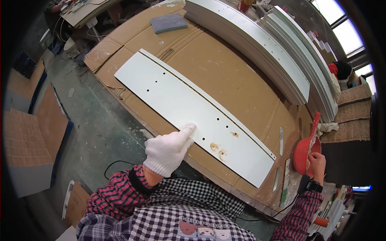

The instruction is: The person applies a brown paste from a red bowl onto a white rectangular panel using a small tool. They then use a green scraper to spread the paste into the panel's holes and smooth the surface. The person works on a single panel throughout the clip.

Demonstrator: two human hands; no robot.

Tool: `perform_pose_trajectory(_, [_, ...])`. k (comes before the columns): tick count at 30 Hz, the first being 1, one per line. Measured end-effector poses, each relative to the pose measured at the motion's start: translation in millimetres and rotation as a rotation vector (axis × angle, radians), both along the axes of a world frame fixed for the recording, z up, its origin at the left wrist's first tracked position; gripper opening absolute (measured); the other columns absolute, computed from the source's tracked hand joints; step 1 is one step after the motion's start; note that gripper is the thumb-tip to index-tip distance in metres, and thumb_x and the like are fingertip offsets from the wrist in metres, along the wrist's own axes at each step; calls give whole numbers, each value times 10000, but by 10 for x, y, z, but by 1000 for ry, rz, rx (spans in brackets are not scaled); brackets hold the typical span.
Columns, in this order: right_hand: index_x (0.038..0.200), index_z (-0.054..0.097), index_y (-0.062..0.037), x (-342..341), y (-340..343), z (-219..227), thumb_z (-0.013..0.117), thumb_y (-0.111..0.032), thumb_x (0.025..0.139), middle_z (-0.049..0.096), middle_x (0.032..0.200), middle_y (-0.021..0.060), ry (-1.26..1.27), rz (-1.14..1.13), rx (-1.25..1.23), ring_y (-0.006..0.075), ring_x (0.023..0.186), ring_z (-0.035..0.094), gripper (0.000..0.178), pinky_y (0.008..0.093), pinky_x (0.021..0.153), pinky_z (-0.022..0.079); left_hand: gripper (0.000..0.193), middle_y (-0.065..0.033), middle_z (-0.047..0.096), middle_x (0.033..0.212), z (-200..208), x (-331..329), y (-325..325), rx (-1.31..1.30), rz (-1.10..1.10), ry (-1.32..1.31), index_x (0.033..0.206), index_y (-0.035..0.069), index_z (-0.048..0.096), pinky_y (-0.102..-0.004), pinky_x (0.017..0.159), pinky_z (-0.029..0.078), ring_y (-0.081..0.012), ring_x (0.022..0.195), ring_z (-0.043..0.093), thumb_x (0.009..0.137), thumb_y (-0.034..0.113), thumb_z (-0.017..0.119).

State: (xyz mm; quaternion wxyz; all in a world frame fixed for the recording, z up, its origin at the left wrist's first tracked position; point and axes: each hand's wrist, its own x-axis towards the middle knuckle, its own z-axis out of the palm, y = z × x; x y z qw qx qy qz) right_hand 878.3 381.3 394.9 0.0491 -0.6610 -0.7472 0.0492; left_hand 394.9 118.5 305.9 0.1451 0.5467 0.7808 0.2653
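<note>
A long white board (pixel 177 106) with small drilled holes and a groove along its far edge lies slanting across the table. Near its right end, tan marks surround a few of the holes. My left hand (pixel 167 150), in a white knitted glove, rests at the board's near edge with the index finger stretched onto its face; some other fingers are hidden underneath. My bare right hand (pixel 317 164) reaches into a red plastic dipper (pixel 300 154) at the table's right edge. Its fingers are drawn together; what they hold is too small to make out.
Cardboard (pixel 237 82) covers the table. Stacked white boards (pixel 257 40) stand along the far side, and a grey block (pixel 169 23) lies far left. Flat strips (pixel 281 140) and a green-ended scraper (pixel 286 182) lie near the dipper. Brown panels (pixel 52 120) stand on the left floor.
</note>
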Motion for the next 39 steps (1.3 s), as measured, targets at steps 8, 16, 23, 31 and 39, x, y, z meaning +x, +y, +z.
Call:
perform_pose_trajectory(8, [924, 747, 13, -1916, -1005, 99, 752, -53, 842, 679, 875, 81, 461, 370, -235, 135, 768, 627, 105, 265, 667, 477, 361, -100, 697, 744, -57, -1, -16, 2, 13, -13, 1275, 184, 648, -374, 530, 547, -265, 565, 675, 928, 284, 655])
perform_pose_trajectory(16, [869, 769, -107, -2706, -1493, -367, 775, -130, 817, 694, 838, 34, 347, 703, -93, 232, 703, 674, 58, 322, 614, 534, 336, -102, 711, 733, -8, -12, 6, 7, 6, -36, 1256, 150, 665, -309, 525, 559, -204, 489, 669, 927, 219, 659])
perform_pose_trajectory(23, [970, 754, -107, -2740, -1584, -450, 753, -107, 827, 684, 880, 37, 256, 791, -6, 237, 702, 670, 143, 338, 600, 532, 332, -103, 700, 707, 21, -17, 4, 14, 8, -35, 1252, 163, 673, -330, 559, 559, -214, 511, 674, 929, 242, 659])
perform_pose_trajectory(31, [1099, 738, -110, -2683, -1703, -416, 692, -52, 844, 681, 904, 46, 175, 747, 43, 228, 697, 668, 266, 340, 591, 533, 337, -105, 704, 717, 9, -22, 7, 17, 9, -36, 1252, 154, 677, -328, 567, 561, -218, 526, 679, 926, 240, 665])
perform_pose_trajectory(39, [1118, 735, -118, -2614, -1772, -463, 707, -44, 806, 674, 904, 38, 170, 751, 46, 200, 680, 659, 322, 326, 573, 522, 359, -81, 678, 696, -60, -12, 1, 17, 12, -19, 1270, 229, 638, -412, 505, 532, -294, 580, 676, 926, 328, 657])
